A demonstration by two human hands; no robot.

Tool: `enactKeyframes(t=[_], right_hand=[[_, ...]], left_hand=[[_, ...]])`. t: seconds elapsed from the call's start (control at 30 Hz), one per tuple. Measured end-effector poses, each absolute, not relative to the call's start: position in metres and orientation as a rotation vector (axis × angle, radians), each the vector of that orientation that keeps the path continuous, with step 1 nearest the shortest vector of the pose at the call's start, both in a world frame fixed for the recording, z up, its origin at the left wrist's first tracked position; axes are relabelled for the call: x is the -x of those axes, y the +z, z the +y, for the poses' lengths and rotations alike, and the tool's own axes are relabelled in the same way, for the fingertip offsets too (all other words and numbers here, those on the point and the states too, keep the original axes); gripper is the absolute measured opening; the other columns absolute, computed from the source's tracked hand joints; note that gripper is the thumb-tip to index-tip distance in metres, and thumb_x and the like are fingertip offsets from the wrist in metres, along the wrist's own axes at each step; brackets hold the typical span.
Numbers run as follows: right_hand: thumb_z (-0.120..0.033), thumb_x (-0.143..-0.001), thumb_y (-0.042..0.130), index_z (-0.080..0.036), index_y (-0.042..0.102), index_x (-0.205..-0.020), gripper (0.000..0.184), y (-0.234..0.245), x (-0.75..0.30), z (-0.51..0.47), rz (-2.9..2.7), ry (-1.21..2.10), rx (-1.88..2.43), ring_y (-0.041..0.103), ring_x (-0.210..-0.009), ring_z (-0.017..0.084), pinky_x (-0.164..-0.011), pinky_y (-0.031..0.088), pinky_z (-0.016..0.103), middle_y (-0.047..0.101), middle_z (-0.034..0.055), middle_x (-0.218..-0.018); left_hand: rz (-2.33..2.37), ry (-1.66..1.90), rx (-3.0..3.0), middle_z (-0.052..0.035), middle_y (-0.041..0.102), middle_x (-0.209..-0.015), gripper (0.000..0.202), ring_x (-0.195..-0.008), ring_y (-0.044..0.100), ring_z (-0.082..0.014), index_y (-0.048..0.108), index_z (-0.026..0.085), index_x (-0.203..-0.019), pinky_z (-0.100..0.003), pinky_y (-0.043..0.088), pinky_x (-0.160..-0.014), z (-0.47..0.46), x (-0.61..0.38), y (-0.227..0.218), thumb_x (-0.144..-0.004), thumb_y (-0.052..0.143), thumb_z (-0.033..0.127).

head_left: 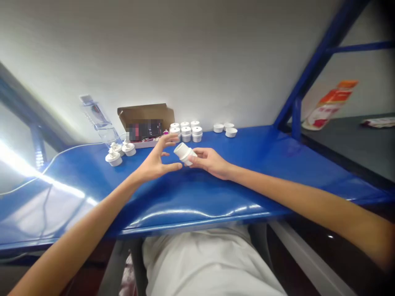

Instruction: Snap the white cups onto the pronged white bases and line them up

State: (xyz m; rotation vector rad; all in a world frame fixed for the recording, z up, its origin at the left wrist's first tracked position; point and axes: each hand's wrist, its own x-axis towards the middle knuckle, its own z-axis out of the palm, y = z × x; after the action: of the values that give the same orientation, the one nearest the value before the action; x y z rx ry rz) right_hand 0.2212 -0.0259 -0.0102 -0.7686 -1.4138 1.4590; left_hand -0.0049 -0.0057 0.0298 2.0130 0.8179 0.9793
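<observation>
My right hand (212, 163) grips a small white plastic jar (185, 153) at its right end, holding it tilted above the blue tabletop. Just left of the jar is my left hand (159, 158), fingers spread and thumb apart, with nothing in it. Behind the jar, several white containers (186, 132) stand in a tight block. To their right sit three shallow white cups (231, 132). Over on the left are three white cups with knobbed tops (114, 157).
An open cardboard box (145, 113) with a phone (146, 130) propped in it stands against the wall. Left of it is a clear plastic stand (98, 119). A cable crosses the left side. An orange-capped bottle (330, 106) stands on a dark surface beyond the blue frame (296, 119).
</observation>
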Motion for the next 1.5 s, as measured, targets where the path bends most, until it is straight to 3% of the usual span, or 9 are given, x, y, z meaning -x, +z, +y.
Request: enactKeyframes(t=[0.07, 0.23, 0.43, 0.53, 0.6, 0.8, 0.97, 1.23, 1.5], right_hand=[[-0.049, -0.073, 0.085, -0.016, 0.074, -0.108, 0.049, -0.01, -0.221, -0.025, -1.406, 1.455, 0.759, 0.069, -0.096, 0.02, -0.087, 0.057, 0.033, 0.075, 0.0074, -0.102], [-0.042, -0.065, 0.091, -0.018, 0.075, -0.107, 0.051, -0.013, -0.222, -0.023, -1.464, 1.381, 0.8, 0.07, -0.088, 0.02, -0.082, 0.057, 0.033, 0.076, 0.0042, -0.096], [-0.051, -0.072, 0.083, -0.014, 0.076, -0.096, 0.045, -0.011, -0.223, -0.021, -1.451, 1.323, 0.854, 0.069, -0.084, 0.02, -0.078, 0.057, 0.033, 0.076, 0.0068, -0.091], [-0.044, -0.065, 0.089, -0.017, 0.075, -0.102, 0.048, -0.012, -0.222, -0.021, -1.49, 1.257, 0.848, 0.07, -0.088, 0.021, -0.084, 0.057, 0.035, 0.076, 0.0046, -0.095], [-0.038, -0.058, 0.093, -0.019, 0.073, -0.106, 0.055, -0.014, -0.222, -0.021, -1.512, 1.203, 0.838, 0.07, -0.092, 0.022, -0.088, 0.056, 0.037, 0.076, 0.004, -0.099], [-0.046, -0.069, 0.086, -0.016, 0.074, -0.106, 0.049, -0.013, -0.228, -0.016, -1.512, 1.121, 0.862, 0.072, -0.089, 0.024, -0.084, 0.058, 0.038, 0.077, 0.0066, -0.099], [-0.04, -0.062, 0.092, -0.017, 0.072, -0.11, 0.057, -0.014, -0.226, -0.017, -1.538, 1.121, 0.787, 0.073, -0.095, 0.025, -0.09, 0.058, 0.038, 0.077, 0.0053, -0.103], [-0.045, -0.074, 0.084, -0.014, 0.072, -0.106, 0.046, -0.005, -0.23, -0.024, -1.619, 1.113, 0.831, 0.073, -0.079, 0.023, -0.067, 0.059, 0.032, 0.076, 0.0051, -0.088], [-0.046, -0.082, 0.077, -0.016, 0.071, -0.113, 0.044, -0.007, -0.229, -0.027, -1.78, 0.792, 0.714, 0.072, -0.101, 0.026, -0.092, 0.058, 0.037, 0.075, 0.0062, -0.107]], left_hand=[[0.792, 1.004, -1.998, -0.0104, 0.051, -0.147, 0.088, -0.133, 0.051, -0.0303, 0.043, 0.033, -0.144, -0.039, 0.048, -0.098, -0.006, 0.005, 0.032, -0.069, 0.087, 0.041], [0.956, 0.851, -1.916, -0.0109, 0.072, -0.097, 0.05, -0.092, 0.068, -0.026, 0.066, 0.014, -0.115, -0.038, 0.052, -0.085, -0.003, 0.005, 0.03, -0.09, 0.061, 0.057], [0.752, 0.921, -2.021, -0.0085, 0.051, -0.149, 0.073, -0.137, 0.049, -0.0299, 0.049, 0.033, -0.143, -0.036, 0.047, -0.1, -0.004, 0.01, 0.034, -0.078, 0.08, 0.041], [0.889, 0.869, -1.971, -0.0098, 0.069, -0.115, 0.051, -0.1, 0.067, -0.0237, 0.059, 0.023, -0.129, -0.032, 0.052, -0.082, -0.002, 0.009, 0.029, -0.088, 0.067, 0.052], [0.881, 0.771, -1.977, -0.0077, 0.07, -0.094, 0.043, -0.082, 0.066, -0.0195, 0.066, 0.017, -0.111, -0.031, 0.051, -0.076, 0.0, 0.008, 0.026, -0.089, 0.064, 0.054], [0.82, 0.896, -2.016, -0.0098, 0.063, -0.125, 0.051, -0.104, 0.063, -0.0216, 0.062, 0.019, -0.117, -0.031, 0.051, -0.086, -0.002, 0.006, 0.027, -0.078, 0.08, 0.045], [0.813, 0.663, -1.896, -0.0101, 0.071, -0.102, 0.048, -0.087, 0.068, -0.0215, 0.064, 0.015, -0.117, -0.035, 0.053, -0.08, -0.001, 0.004, 0.022, -0.093, 0.058, 0.056], [0.872, 0.978, -2.435, -0.0075, 0.071, -0.109, 0.044, -0.096, 0.063, -0.0224, 0.065, 0.018, -0.118, -0.034, 0.048, -0.088, -0.009, 0.002, 0.025, -0.084, 0.074, 0.044], [0.901, 0.921, -2.302, -0.0059, 0.07, -0.097, 0.039, -0.077, 0.062, -0.0171, 0.062, 0.017, -0.116, -0.028, 0.047, -0.073, -0.013, 0.0, 0.023, -0.092, 0.062, 0.048]])
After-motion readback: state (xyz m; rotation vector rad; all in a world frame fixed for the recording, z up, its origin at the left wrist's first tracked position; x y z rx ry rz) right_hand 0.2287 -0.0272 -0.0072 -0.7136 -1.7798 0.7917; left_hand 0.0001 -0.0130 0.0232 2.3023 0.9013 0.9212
